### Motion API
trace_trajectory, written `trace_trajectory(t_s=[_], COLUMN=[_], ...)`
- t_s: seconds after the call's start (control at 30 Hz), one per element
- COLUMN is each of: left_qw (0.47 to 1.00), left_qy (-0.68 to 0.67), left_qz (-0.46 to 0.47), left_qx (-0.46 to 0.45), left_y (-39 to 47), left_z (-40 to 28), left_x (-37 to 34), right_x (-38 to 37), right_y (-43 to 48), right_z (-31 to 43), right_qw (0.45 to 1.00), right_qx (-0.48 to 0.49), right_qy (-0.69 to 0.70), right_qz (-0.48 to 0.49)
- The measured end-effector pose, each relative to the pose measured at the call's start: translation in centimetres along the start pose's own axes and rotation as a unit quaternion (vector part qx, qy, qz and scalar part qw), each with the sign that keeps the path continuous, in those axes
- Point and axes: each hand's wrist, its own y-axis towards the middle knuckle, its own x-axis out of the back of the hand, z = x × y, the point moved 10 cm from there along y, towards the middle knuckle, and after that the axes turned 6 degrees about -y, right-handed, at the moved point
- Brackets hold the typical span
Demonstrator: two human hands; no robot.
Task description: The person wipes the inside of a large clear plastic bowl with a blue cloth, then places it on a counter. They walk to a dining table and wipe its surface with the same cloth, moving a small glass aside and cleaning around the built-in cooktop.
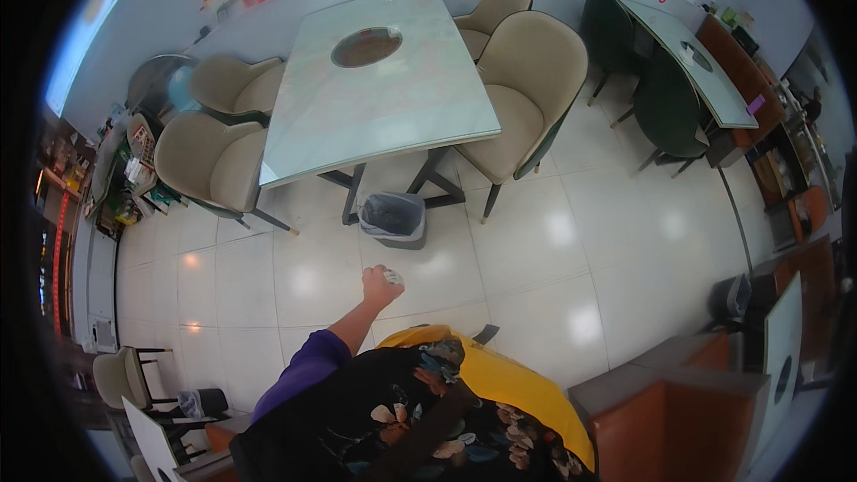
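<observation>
My left hand (382,287) reaches forward over the tiled floor, its fingers closed around a small crumpled whitish thing (393,277), perhaps a tissue or wipe. Just beyond it stands a grey trash bin (415,235) with a plastic liner, at the foot of a glass-topped dining table (381,107). The table has a round dark inset (367,47). My right hand is out of view. A yellow apron or cloth (515,375) and dark floral fabric (375,408) cover my front.
Beige chairs (221,161) flank the table on the left, and others (529,87) on the right. Green chairs (669,107) stand by a second table (723,90) at the upper right. A brown booth seat (643,415) is at the lower right. Another lined bin (214,402) lies at the lower left.
</observation>
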Motion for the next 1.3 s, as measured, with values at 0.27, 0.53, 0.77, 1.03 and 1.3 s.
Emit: trace_trajectory(t_s=[0.27,0.53,0.77,1.03,1.3], left_qw=[0.977,0.962,0.966,0.95,0.968], left_qy=[-0.17,-0.246,-0.248,-0.305,-0.249], left_qz=[0.035,0.047,-0.072,-0.054,0.017], left_qx=[0.125,0.106,0.004,-0.019,0.031], left_y=[3.4,10.6,19.6,25.5,27.9], left_z=[0.3,0.9,-0.4,-1.4,3.4], left_x=[-0.7,0.2,4.4,7.9,2.2], right_x=[0.4,-0.6,0.0,-2.1,1.7], right_y=[11.9,15.2,16.3,18.4,15.5], right_z=[16.6,29.2,36.5,39.6,38.9], right_qw=[0.978,0.955,0.947,0.938,0.916], right_qx=[0.165,0.225,0.226,0.204,0.18], right_qy=[0.096,0.117,0.089,0.073,0.074], right_qz=[0.083,0.156,0.213,0.27,0.35])
